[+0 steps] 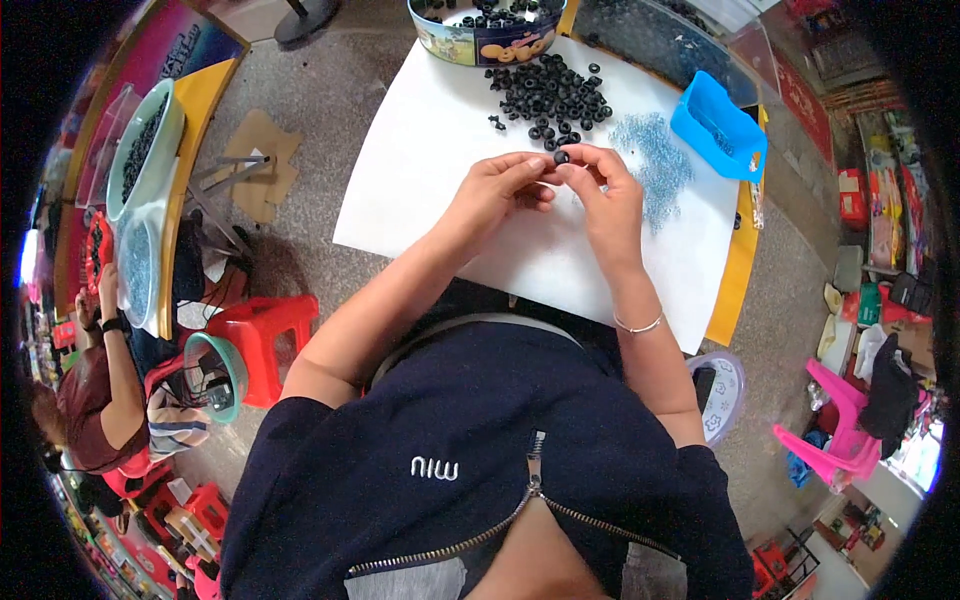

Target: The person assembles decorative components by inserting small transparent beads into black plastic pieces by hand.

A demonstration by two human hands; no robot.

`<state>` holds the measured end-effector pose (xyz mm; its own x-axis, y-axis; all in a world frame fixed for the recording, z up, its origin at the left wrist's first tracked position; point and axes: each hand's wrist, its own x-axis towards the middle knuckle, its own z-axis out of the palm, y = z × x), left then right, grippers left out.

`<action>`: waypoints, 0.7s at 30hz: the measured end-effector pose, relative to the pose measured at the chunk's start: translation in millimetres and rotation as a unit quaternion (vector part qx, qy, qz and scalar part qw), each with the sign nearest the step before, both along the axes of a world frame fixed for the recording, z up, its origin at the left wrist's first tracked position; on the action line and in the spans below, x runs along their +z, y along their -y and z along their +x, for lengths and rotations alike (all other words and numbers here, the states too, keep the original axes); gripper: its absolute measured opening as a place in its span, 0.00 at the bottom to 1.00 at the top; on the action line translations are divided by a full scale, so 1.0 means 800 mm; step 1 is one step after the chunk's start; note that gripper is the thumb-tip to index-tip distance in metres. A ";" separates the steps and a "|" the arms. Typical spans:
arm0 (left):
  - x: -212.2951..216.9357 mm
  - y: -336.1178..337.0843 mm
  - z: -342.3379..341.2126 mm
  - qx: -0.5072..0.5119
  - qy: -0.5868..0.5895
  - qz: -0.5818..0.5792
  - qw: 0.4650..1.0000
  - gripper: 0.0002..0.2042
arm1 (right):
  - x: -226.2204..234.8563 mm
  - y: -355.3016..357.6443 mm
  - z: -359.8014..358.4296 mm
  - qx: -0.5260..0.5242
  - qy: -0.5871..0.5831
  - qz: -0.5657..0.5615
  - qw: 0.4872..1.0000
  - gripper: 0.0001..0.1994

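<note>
A small black ring-shaped part (pixel 561 157) is pinched between the thumb and forefinger of my right hand (pixel 608 190), above the white table sheet (pixel 420 150). Close against it, my left hand (pixel 503 188) has its thumb and forefinger pressed together; whatever they grip is too small to make out. Just beyond my fingers lies a loose pile of similar black parts (pixel 550 95). To the right of the pile, many tiny clear bluish pieces (pixel 652 165) are spread over the sheet.
A decorated tin (pixel 480 46) of black parts stands at the far edge; a blue tray (pixel 700 135) sits at the right. On the left, another person (pixel 115 390) works at a table with a pale bowl (pixel 176 125) of black parts. A red stool (pixel 265 345) stands between.
</note>
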<state>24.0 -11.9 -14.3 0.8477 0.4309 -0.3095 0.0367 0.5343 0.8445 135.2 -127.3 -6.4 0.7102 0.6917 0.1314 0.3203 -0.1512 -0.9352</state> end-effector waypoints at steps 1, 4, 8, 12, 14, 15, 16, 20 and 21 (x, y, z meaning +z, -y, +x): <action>-0.002 0.003 0.001 0.000 0.027 -0.073 0.997 0.12 | 0.002 0.001 -0.006 0.003 -0.008 0.037 0.999 0.10; -0.001 0.009 0.001 0.007 0.075 -0.162 0.984 0.11 | 0.001 0.005 -0.014 0.001 -0.018 0.077 0.997 0.11; -0.010 0.010 -0.002 0.009 0.067 -0.155 0.986 0.10 | 0.001 0.012 -0.022 -0.021 0.185 0.037 0.982 0.10; -0.007 0.014 -0.005 0.023 0.036 -0.146 0.988 0.10 | 0.000 0.017 -0.030 -0.050 0.235 0.038 0.970 0.07; -0.010 0.013 -0.008 0.019 0.045 -0.142 0.989 0.10 | 0.000 0.026 -0.030 -0.057 0.201 0.034 0.977 0.06; -0.011 0.012 -0.010 0.016 0.055 -0.137 0.989 0.09 | 0.000 0.032 -0.029 -0.062 0.169 0.030 0.983 0.06; -0.011 0.011 -0.011 0.014 0.054 -0.138 0.989 0.09 | -0.002 0.039 -0.025 -0.064 0.168 0.030 0.983 0.06; -0.008 0.018 -0.014 0.009 0.050 -0.034 0.998 0.09 | -0.005 0.057 -0.020 -0.075 0.111 0.016 0.991 0.04; -0.006 0.021 -0.014 0.019 0.044 0.007 0.999 0.10 | -0.003 0.058 -0.021 -0.065 0.105 0.020 0.992 0.04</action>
<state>12.6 -29.0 -19.4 0.8542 0.4676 -0.2275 -0.0591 0.5220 0.8509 118.3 -173.6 -9.1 0.7473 0.5875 0.3105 0.4884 -0.1689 -0.8561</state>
